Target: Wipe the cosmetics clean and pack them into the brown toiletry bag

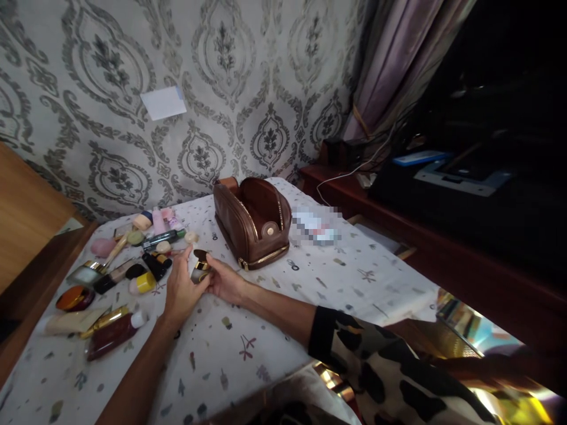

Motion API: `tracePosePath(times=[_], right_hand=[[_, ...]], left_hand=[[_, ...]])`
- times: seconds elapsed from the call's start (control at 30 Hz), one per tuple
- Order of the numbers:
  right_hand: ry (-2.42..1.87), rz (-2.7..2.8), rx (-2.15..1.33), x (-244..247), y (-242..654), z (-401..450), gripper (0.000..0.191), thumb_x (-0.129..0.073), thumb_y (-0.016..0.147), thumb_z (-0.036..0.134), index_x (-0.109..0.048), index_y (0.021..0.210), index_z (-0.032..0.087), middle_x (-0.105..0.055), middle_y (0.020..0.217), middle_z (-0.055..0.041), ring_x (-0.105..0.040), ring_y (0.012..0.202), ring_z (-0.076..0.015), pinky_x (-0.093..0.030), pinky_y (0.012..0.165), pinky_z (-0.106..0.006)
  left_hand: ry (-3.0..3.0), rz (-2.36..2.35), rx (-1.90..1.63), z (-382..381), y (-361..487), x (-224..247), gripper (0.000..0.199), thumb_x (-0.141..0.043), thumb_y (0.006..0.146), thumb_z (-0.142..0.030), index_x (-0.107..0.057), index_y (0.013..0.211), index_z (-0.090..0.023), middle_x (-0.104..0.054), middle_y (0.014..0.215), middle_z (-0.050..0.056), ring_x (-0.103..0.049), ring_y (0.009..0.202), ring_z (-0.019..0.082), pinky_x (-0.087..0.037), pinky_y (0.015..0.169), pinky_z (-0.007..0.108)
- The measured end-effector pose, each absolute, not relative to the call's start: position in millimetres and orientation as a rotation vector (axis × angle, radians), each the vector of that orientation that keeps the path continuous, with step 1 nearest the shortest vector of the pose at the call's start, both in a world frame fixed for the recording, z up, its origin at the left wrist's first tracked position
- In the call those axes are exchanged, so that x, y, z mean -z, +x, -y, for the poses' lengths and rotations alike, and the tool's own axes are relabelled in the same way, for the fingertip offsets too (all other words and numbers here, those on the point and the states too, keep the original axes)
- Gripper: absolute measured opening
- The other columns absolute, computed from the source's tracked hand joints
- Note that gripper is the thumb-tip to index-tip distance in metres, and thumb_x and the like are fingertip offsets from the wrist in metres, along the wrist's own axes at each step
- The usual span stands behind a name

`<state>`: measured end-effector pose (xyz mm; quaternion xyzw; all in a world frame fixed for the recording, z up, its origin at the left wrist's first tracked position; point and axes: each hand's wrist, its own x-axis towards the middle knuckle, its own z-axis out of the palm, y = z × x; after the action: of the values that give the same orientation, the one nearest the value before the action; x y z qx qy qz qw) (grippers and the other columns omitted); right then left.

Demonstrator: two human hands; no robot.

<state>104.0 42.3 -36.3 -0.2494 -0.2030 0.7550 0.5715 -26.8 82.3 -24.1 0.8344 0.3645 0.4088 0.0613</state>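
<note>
While the left hand [181, 286] gripped one side of a small bottle [201, 265] with dark top and gold band, the right hand [225, 280] held its other side with the fingers. This bottle was over the printed cloth [230, 354], between many cosmetic items [155, 267] lying at the left and a brown bag [230, 215], which stood upright, unzipped, near both hands.

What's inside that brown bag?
The brown bag gapes open, showing reddish-brown lining; its sides hide the bottom, so whether anything lies there can't be seen.
</note>
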Motion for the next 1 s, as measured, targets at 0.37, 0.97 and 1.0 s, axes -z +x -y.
tracePosePath(times=[0.37, 0.97, 1.0], right_hand=[[-0.565, 0.367, -1.861, 35.5, 111.2, -43.8, 0.033, -0.06, 0.088, 0.049, -0.062, 0.088, 0.016, -0.064, 0.066, 0.0011, -0.058, 0.06, -0.012, -0.043, 0.06, -0.024], [-0.523, 0.232, -1.882, 34.4, 112.8, -46.1, 0.032, -0.057, 0.092, 0.049, -0.064, 0.093, 0.017, -0.065, 0.074, -0.0001, -0.058, 0.064, -0.0119, -0.047, 0.068, -0.025], [-0.509, 0.223, -1.883, 34.1, 113.1, -46.2, 0.031, -0.057, 0.092, 0.047, -0.064, 0.094, 0.017, -0.066, 0.076, -0.0003, -0.059, 0.065, -0.0119, -0.047, 0.069, -0.025]], left_hand=[[2.077, -0.957, -1.025, -86.6, -31.7, 14.1, 0.074, -0.073, 0.073, -0.042, -0.044, 0.136, -0.018, -0.058, 0.13, 0.013, -0.058, 0.119, 0.03, -0.043, 0.106, 0.046], [2.344, -1.068, -1.244, -84.8, -25.4, 20.8, 0.059, -0.07, 0.076, -0.038, -0.052, 0.128, -0.018, -0.061, 0.117, 0.011, -0.058, 0.113, 0.028, -0.046, 0.1, 0.045], [2.367, -1.062, -1.254, -84.0, -25.1, 21.2, 0.059, -0.069, 0.078, -0.038, -0.051, 0.129, -0.017, -0.06, 0.117, 0.012, -0.057, 0.113, 0.028, -0.045, 0.1, 0.045]])
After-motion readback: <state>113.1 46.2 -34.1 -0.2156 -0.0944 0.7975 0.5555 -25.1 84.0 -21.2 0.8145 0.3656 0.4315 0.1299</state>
